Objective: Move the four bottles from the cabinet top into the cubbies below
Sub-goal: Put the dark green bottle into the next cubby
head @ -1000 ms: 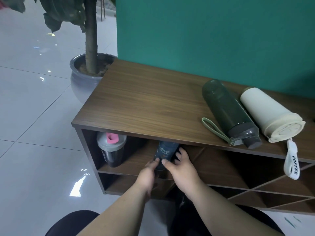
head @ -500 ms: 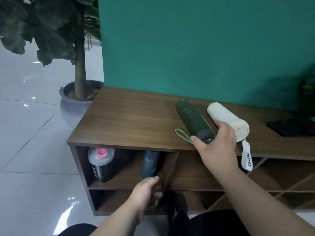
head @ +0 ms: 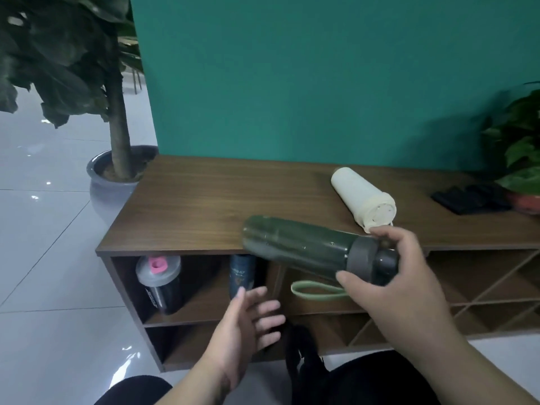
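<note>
A: Where was the dark green bottle (head: 304,250), and who had it?

B: The right hand (head: 388,285) gripped it at the grey cap end, thumb underneath and fingers over the lid. It hung lying sideways in the air, in front of the cabinet top's (head: 204,206) front edge, base pointing left. A pale green strap loop (head: 317,291) dangled beneath

A: And the left hand (head: 248,320)?

B: Empty, fingers spread loose, hovering before the upper cubby (head: 204,290) where a slim dark blue bottle (head: 241,273) stood beside a pink-lidded shaker (head: 159,283). A cream bottle (head: 361,198) lay on its side on top

A: How would the green one handle?

B: Probably rigid, smooth plastic, long, so it looked tail-heavy held by the cap alone. A second hold around the mid-body seemed steadier; the strap looked too floppy to steer with
</note>
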### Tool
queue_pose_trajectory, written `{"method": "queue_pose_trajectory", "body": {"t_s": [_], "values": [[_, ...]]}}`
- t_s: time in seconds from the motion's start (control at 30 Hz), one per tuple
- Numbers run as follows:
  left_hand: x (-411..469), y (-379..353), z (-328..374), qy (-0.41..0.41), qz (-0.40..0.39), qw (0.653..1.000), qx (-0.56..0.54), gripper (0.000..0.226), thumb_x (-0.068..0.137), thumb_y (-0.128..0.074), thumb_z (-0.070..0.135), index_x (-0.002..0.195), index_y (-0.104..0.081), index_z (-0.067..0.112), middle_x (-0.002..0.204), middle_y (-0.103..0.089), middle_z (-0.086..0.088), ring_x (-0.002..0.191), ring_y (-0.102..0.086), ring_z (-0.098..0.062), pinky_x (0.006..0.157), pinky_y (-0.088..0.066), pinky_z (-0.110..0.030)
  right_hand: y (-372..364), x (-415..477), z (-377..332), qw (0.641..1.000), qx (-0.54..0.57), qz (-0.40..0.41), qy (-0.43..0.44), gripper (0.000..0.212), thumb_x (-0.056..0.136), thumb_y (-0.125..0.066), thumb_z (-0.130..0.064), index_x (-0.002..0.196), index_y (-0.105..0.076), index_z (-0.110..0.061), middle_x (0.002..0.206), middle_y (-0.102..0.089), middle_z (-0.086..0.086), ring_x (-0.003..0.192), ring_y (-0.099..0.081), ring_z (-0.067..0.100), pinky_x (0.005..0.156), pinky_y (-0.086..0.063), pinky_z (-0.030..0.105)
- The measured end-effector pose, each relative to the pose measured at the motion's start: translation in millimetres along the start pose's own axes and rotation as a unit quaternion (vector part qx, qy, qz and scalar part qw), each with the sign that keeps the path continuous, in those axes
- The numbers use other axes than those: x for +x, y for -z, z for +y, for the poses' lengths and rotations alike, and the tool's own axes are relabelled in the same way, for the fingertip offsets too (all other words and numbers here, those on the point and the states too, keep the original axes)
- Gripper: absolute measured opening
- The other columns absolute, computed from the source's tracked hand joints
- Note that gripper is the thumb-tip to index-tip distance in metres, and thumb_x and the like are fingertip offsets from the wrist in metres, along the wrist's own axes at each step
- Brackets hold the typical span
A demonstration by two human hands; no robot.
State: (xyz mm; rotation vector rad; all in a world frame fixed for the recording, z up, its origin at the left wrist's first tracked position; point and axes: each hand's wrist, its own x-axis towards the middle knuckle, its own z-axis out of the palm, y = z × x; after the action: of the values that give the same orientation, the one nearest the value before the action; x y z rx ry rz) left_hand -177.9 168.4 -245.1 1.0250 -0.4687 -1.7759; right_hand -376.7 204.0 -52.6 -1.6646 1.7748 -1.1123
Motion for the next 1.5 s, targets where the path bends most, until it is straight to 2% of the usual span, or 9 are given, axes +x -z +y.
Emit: {"method": "queue_pose_trajectory", "body": {"t_s": [0.17,0.33,0.47,0.6,0.8,0.97,1.13,1.4,1.5], "values": [[-1.9,-21.7,-21.2,0.025,-0.054,0.998,-0.019,0.075,0.084,-0.044,0.07,0.134,-0.057,0.017,0.122,-0.069,-0.018,0.086,-0.073,-0.031,0.06,-0.059,-0.038,34.1,-20.8,14.0,0.998,-0.015,-0.058,-0.006,0.064,0.058,-0.088,-0.035,0.107,-0.051,-0.051,0.105,-0.063,-0.023,0.097,-0.058,-0.009,0.074,-0.042,0.012],[15.7,-36.0,-60.5,0.12,-0.049,0.992,-0.009,0.061,0.081,-0.068,0.053,0.128,-0.07,0.014,0.13,-0.068,-0.022,0.101,-0.063,-0.04,0.099,-0.046,-0.058,-3.8,-13.9,65.8,0.995,0.028,-0.083,-0.057,0.089,0.056,-0.088,-0.038,0.128,-0.04,-0.056,0.12,-0.06,-0.025,0.112,-0.059,-0.004,0.097,-0.045,0.021],[45.2,-36.8,-71.6,0.17,0.01,0.985,0.013,0.052,0.081,-0.052,0.056,0.095,-0.085,0.019,0.102,-0.076,-0.008,0.085,-0.065,-0.028,0.069,-0.047,-0.035,-46.7,9.1,120.0,0.982,0.093,-0.046,-0.159,0.077,0.062,-0.089,-0.035,0.128,-0.049,-0.037,0.103,-0.072,-0.015,0.093,-0.069,0.0,0.087,-0.054,0.029],[77.7,-36.9,-81.2,0.19,0.09,0.969,0.133,0.049,0.098,-0.041,0.056,0.114,-0.073,0.024,0.12,-0.076,-0.005,0.101,-0.066,-0.03,0.085,-0.048,-0.039,-73.0,33.2,153.1,0.979,0.073,-0.066,-0.178,0.067,0.064,-0.09,-0.033,0.119,-0.051,-0.04,0.102,-0.07,-0.019,0.093,-0.067,0.001,0.079,-0.049,0.019],[122.2,-51.2,-88.4,0.155,0.137,0.966,0.156,0.054,0.098,-0.044,0.058,0.129,-0.067,0.022,0.118,-0.078,-0.008,0.109,-0.073,-0.03,0.102,-0.052,-0.052,-100.1,82.4,170.8,0.98,0.001,-0.137,-0.145,0.086,0.063,-0.086,-0.038,0.139,-0.047,-0.029,0.12,-0.067,-0.01,0.113,-0.063,0.013,0.096,-0.05,0.03],[138.4,-62.7,-76.5,0.139,0.135,0.975,0.11,0.048,0.101,-0.039,0.055,0.132,-0.063,0.026,0.118,-0.076,-0.005,0.092,-0.075,-0.015,0.063,-0.056,-0.031,-114.9,115.4,173.5,0.98,-0.008,-0.133,-0.146,0.055,0.066,-0.083,-0.038,0.11,-0.05,-0.034,0.103,-0.067,-0.014,0.097,-0.065,0.013,0.082,-0.051,0.03],[157.4,-59.7,-75.3,0.132,0.151,0.975,0.099,0.054,0.098,-0.039,0.06,0.14,-0.056,0.031,0.14,-0.064,0.001,0.128,-0.058,-0.019,0.081,-0.048,-0.038,-131.3,132.7,174.6,0.98,-0.023,-0.134,-0.143,0.048,0.065,-0.08,-0.044,0.106,-0.062,-0.026,0.102,-0.072,-0.008,0.098,-0.069,0.016,0.081,-0.053,0.03],[177.0,-56.6,-75.3,0.138,0.152,0.974,0.091,0.06,0.097,-0.039,0.063,0.145,-0.051,0.031,0.146,-0.059,0.0,0.134,-0.054,-0.023,0.098,-0.039,-0.044,-139.6,139.9,179.7,0.98,-0.007,-0.131,-0.152,0.025,0.067,-0.077,-0.042,0.084,-0.072,-0.024,0.078,-0.073,-0.01,0.076,-0.07,0.014,0.069,-0.058,0.031],[176.0,-60.9,-73.4,0.143,0.157,0.973,0.087,0.059,0.094,-0.041,0.066,0.14,-0.055,0.032,0.142,-0.062,-0.002,0.132,-0.056,-0.025,0.097,-0.04,-0.043,-139.1,139.4,181.7,0.981,0.01,-0.128,-0.149,0.03,0.07,-0.078,-0.043,0.09,-0.068,-0.024,0.086,-0.072,-0.011,0.08,-0.066,0.012,0.07,-0.054,0.03]]}}
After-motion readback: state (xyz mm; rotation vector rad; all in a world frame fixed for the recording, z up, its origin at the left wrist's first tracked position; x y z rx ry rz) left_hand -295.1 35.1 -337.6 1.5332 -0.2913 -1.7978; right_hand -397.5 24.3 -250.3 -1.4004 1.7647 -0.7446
